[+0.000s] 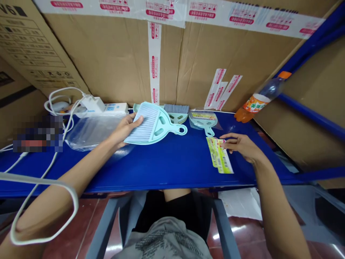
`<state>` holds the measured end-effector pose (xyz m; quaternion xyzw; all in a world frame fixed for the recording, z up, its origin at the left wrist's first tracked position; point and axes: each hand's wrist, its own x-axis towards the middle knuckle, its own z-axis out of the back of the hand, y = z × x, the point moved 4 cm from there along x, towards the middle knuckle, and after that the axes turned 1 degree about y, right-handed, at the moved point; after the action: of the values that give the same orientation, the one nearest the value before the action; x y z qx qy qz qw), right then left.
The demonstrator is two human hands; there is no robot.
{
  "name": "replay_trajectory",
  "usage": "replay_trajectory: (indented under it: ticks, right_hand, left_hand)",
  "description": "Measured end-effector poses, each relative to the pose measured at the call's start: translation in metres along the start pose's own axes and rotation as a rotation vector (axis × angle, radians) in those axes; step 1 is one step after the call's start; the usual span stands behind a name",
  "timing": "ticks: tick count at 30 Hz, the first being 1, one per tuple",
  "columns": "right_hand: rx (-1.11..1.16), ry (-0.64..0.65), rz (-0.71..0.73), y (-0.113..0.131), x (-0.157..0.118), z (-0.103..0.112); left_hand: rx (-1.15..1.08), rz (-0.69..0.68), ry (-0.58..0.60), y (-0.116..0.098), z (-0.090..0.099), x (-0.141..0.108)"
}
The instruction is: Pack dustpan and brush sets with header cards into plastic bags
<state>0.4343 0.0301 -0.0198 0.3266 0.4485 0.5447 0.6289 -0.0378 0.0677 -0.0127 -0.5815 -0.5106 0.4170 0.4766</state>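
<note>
My left hand (126, 129) grips a mint-green dustpan and brush set (159, 126) by its bristle side, thumb on top and handle pointing right, above the blue table. The brush with pale bristles lies nested in the pan. My right hand (241, 145) has its thumb and fingertips closed at the top edge of a yellow-green printed card (225, 162), which overlaps another such card (213, 153). Just beyond lies a bagged dustpan set (203, 120) with a yellow card in it. More dustpan and brush pieces (178, 113) lie at the back, partly hidden behind the held set.
Clear plastic bags (93, 133) lie left of my left hand. Behind them are a white power strip (115, 108) and loose white cables (66, 126). An orange drink bottle (261, 97) leans at the right. Cardboard (115, 57) walls off the back.
</note>
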Motion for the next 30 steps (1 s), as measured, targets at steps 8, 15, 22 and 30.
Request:
replay_trajectory:
  ticks: [8, 15, 22, 30]
  right_hand:
    - [-0.566, -0.340, 0.343, 0.000, 0.014, -0.003]
    - [-0.290, -0.309, 0.557, 0.066, -0.014, -0.066]
    - [-0.439, -0.047, 1.100, 0.131, -0.006, -0.151]
    - [-0.994, 0.178, 1.265, 0.139, -0.003, -0.183]
  left_hand:
    - [0.002, 0.001, -0.028, 0.002, 0.002, 0.001]
    - [-0.031, 0.025, 0.049, 0.001, -0.005, -0.003]
    - [-0.032, 0.001, 0.030, -0.003, -0.010, -0.008]
    - [0.054, -0.042, 0.006, -0.002, -0.010, -0.007]
